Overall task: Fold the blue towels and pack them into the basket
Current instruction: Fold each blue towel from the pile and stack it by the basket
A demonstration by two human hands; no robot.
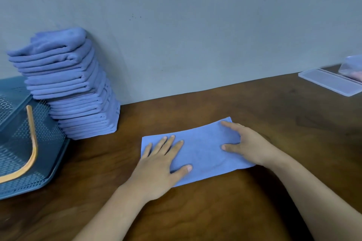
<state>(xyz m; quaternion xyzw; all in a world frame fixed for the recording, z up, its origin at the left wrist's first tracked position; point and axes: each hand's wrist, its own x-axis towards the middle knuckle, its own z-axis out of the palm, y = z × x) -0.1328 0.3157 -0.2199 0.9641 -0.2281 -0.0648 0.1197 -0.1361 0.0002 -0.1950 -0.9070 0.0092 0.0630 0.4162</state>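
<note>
The left hand (158, 164) lies flat, fingers spread and straight, pressing the left end of a blue towel (203, 152). The right hand (246, 143) rests on the towel's right end, forefinger and thumb stretched out flat. The towel lies folded into a long strip on a brown wooden table (215, 211), near the middle.

Far left, a tall leaning stack of folded blue towels (74, 88) stands against the grey wall (195, 25), just beside a blue-grey perforated plastic basket (47, 123). Only the basket's orange handle (32, 143) shows inside it.

Far right, a clear plastic lid (329, 82) lies flat beside a clear box (350, 66) holding something pinkish, too blurred to identify.
</note>
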